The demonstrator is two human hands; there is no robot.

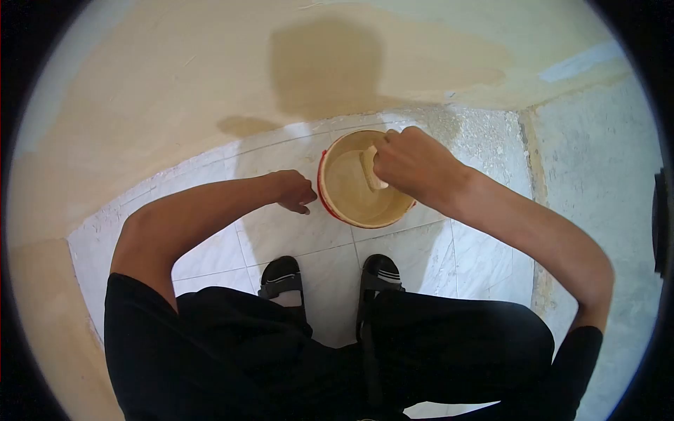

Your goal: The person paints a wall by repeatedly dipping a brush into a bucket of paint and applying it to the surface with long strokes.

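A round bucket (325, 198) with a red outer side stands on the floor in front of me, partly filled with beige paint (345, 184). My right hand (413, 163) reaches over its far right rim, fingers wrapped round a wide paintbrush (370, 168). The brush's beige-coated end is inside the bucket, at the paint; its handle is hidden by the hand. Just left of the bucket is my left hand (295, 191), its fingers curled and close to the red side. Whether those fingers hold the bucket's handle cannot be seen.
A beige-coated wall (175, 91) rises beyond the bucket, with a greyer wall (597, 161) on the right. Pale flakes (484, 133) litter the tiled floor (323, 238) near the corner. My sandalled feet (283, 281) are on the near side of the bucket.
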